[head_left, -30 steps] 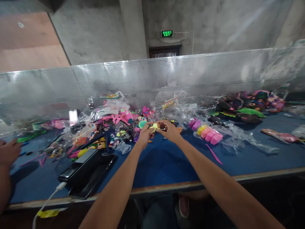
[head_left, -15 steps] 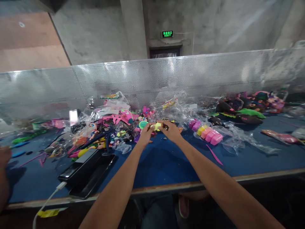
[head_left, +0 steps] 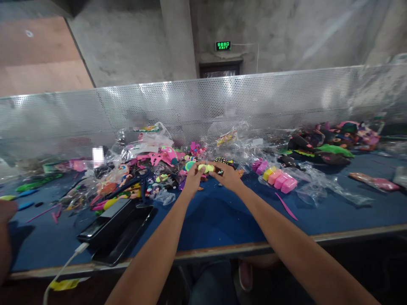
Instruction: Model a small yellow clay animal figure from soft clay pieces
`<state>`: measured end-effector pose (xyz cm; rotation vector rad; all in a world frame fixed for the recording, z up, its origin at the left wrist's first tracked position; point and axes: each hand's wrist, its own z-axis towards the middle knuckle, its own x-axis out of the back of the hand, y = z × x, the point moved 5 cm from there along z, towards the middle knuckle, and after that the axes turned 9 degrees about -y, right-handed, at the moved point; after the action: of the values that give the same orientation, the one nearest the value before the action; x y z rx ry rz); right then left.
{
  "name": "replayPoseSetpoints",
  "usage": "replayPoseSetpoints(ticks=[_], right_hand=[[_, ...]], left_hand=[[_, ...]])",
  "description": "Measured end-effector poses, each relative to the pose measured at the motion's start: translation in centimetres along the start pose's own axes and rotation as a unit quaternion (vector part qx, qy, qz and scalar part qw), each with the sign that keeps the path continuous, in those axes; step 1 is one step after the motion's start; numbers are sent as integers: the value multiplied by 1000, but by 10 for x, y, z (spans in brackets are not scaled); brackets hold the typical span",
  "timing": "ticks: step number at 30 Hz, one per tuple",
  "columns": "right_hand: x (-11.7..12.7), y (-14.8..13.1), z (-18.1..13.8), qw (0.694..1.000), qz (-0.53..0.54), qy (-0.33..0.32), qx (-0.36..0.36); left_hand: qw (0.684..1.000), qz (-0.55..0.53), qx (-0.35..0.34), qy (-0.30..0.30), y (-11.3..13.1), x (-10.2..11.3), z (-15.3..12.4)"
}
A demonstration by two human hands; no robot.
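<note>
Over the middle of the blue table, my left hand (head_left: 192, 180) and my right hand (head_left: 229, 176) meet around a small pale-yellow lump (head_left: 206, 168) that looks like modelling clay. Fingertips of both hands pinch it from either side, and it shows two rounded parts. Just beyond my left fingers lies a round turquoise-green piece (head_left: 190, 165). Behind my right hand is a black piece with light dots (head_left: 222, 160). A row of pink, orange, yellow and purple blocks (head_left: 280, 179) sits to the right, and a pink plastic clay knife (head_left: 286, 206) lies nearer.
A black phone-like device (head_left: 106, 220) with a white cable rests beside a black tray (head_left: 127, 237). Colourful figures and clear bags (head_left: 149, 148) pile up along the perforated metal screen (head_left: 178, 101). Another person's hand (head_left: 6, 211) is at the left edge.
The yellow lump has shifted slightly left and turned in my fingers, now showing two rounded parts. At the left edge, a yellow-green piece has appeared by the other person's hand.
</note>
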<state>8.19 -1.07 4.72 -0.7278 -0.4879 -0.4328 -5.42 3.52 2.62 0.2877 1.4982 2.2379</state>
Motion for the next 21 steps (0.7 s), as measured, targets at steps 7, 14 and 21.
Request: replayPoseSetpoints(ticks=[7, 14, 21], right_hand=[[-2, 1, 0, 1000, 17, -6, -4], [-1, 6, 2, 998, 41, 10, -46], [0, 2, 0, 999, 35, -7, -37]], left_hand=[[998, -50, 15, -25, -5, -1, 1], [999, -15, 42, -3, -2, 2, 1], [998, 54, 41, -4, 4, 1, 0]])
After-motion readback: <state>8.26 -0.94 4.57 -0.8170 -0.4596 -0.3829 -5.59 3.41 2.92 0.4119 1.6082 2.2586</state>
